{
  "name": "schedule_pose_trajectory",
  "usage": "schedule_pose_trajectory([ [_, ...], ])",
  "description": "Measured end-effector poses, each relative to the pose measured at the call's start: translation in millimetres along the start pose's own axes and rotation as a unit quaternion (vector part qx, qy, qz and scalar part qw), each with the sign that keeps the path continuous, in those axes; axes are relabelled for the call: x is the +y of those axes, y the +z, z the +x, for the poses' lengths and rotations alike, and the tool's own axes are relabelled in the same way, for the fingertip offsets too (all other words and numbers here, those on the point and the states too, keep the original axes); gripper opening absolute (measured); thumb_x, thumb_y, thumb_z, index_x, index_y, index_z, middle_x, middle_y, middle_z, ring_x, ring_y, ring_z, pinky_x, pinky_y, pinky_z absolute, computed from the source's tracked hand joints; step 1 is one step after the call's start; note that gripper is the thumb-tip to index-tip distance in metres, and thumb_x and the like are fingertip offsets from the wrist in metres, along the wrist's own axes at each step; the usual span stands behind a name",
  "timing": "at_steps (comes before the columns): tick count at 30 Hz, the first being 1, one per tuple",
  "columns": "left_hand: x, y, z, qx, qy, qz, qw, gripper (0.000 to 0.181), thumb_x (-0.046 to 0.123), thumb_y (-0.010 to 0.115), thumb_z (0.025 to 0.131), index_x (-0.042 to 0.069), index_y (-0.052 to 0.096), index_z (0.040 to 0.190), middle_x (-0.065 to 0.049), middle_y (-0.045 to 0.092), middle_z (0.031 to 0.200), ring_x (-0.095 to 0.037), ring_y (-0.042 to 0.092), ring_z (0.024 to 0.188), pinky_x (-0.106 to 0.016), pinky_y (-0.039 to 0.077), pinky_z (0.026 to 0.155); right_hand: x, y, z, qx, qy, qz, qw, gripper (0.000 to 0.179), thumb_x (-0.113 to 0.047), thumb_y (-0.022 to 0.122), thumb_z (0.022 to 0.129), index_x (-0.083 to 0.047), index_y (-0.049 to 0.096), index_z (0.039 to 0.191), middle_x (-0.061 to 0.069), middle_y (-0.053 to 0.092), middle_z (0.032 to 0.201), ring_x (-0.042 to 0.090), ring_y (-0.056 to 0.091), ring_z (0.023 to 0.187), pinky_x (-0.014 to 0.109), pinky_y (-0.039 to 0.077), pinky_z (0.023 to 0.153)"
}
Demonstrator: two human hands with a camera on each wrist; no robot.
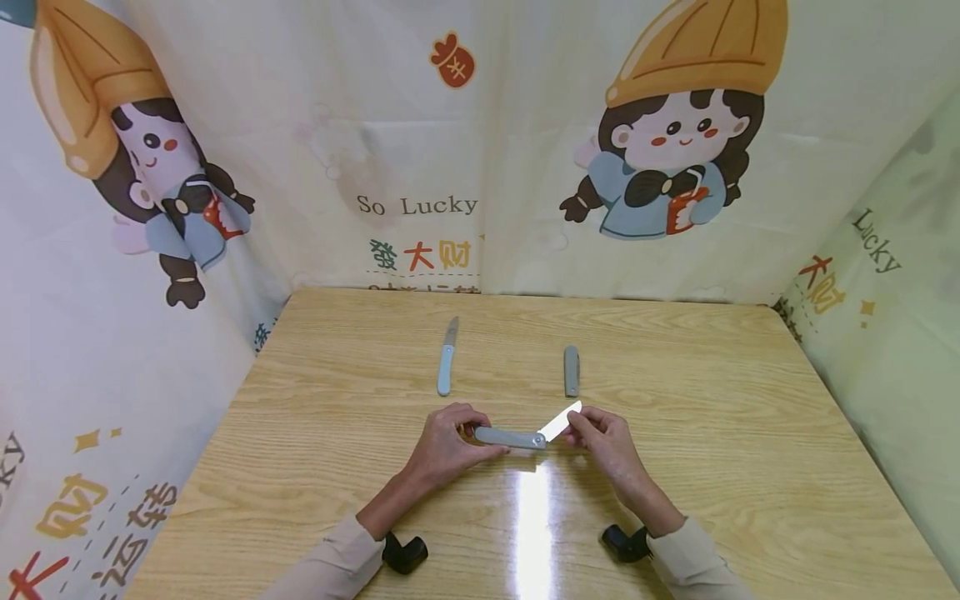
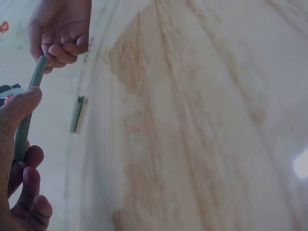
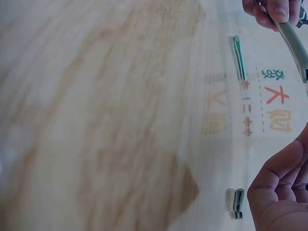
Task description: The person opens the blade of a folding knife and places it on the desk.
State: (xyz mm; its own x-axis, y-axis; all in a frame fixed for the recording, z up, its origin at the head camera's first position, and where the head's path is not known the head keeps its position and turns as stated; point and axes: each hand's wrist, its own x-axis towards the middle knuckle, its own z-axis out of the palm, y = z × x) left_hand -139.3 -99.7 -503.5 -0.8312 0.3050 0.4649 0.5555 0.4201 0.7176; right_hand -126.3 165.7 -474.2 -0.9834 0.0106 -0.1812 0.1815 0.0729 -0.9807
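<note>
Between the hands is 1 part-open folding knife (image 1: 525,439): the left hand (image 1: 448,440) grips its handle, the right hand (image 1: 609,446) pinches its blade (image 1: 557,424). Beyond lie 1 open knife (image 1: 446,362) and 1 folded knife (image 1: 572,372).

You hold a knife (image 1: 516,438) with a plain grey-blue handle and a blade (image 1: 559,422) gleaming white. From it, at 11 o'clock, you have a second knife (image 1: 446,367), light blue in the handle and silver-grey in the blade; at 1 o'clock, a third knife (image 1: 572,371) in grey. Your table (image 1: 337,417) is tan with streaky wood grain. At 10 and 1 o'clock, your cream curtain (image 1: 525,208) bears cartoon girls (image 1: 675,137) in orange hats and blue clothes. Your sleeves (image 1: 330,562) are beige.
</note>
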Motion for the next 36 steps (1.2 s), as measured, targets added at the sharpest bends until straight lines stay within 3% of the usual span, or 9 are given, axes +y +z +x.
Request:
schedule_pose_trajectory([
  [12, 0.8, -1.3, -1.5, 0.003, 0.014, 0.041, 0.9991, 0.031, 0.029, 0.098, 0.068, 0.018, 0.072, 0.079, 0.013, 0.06, 0.076, -0.006, 0.052, 0.068, -0.023, 0.047, 0.059, 1.8, -2.0, -1.8, -0.004, -0.005, 0.009, 0.9999, 0.02, -0.009, 0.06, 0.104, 0.008, 0.064, 0.092, 0.012, 0.069, 0.086, 0.014, 0.064, 0.074, 0.029, 0.056, 0.075],
  [29, 0.6, 4.3, -4.7, 0.008, 0.009, 0.054, 0.9985, 0.035, 0.029, 0.096, 0.069, 0.019, 0.063, 0.07, 0.011, 0.054, 0.068, -0.001, 0.049, 0.06, -0.02, 0.044, 0.051, 2.3, -5.5, -4.0, -0.013, 0.005, 0.016, 0.9998, 0.024, -0.011, 0.059, 0.105, 0.009, 0.064, 0.092, 0.015, 0.069, 0.089, 0.017, 0.064, 0.077, 0.029, 0.055, 0.076],
  [32, 0.9, 4.3, -4.2, 0.014, 0.026, 0.068, 0.9972, 0.037, 0.03, 0.097, 0.069, 0.019, 0.062, 0.072, 0.011, 0.053, 0.069, 0.0, 0.047, 0.06, -0.018, 0.043, 0.051, 2.2, -6.4, -4.0, -0.016, 0.004, 0.014, 0.9998, 0.025, -0.012, 0.059, 0.105, 0.009, 0.064, 0.093, 0.015, 0.069, 0.088, 0.016, 0.063, 0.076, 0.028, 0.055, 0.074],
  [36, 2.4, 3.6, -3.4, 0.023, 0.094, 0.123, 0.9877, 0.038, 0.031, 0.096, 0.068, 0.016, 0.062, 0.074, 0.009, 0.052, 0.07, -0.001, 0.045, 0.062, -0.016, 0.04, 0.051, 2.4, -7.4, -4.9, -0.015, 0.003, 0.007, 0.9999, 0.026, -0.013, 0.059, 0.105, 0.008, 0.065, 0.091, 0.013, 0.068, 0.085, 0.017, 0.062, 0.075, 0.028, 0.053, 0.072],
])
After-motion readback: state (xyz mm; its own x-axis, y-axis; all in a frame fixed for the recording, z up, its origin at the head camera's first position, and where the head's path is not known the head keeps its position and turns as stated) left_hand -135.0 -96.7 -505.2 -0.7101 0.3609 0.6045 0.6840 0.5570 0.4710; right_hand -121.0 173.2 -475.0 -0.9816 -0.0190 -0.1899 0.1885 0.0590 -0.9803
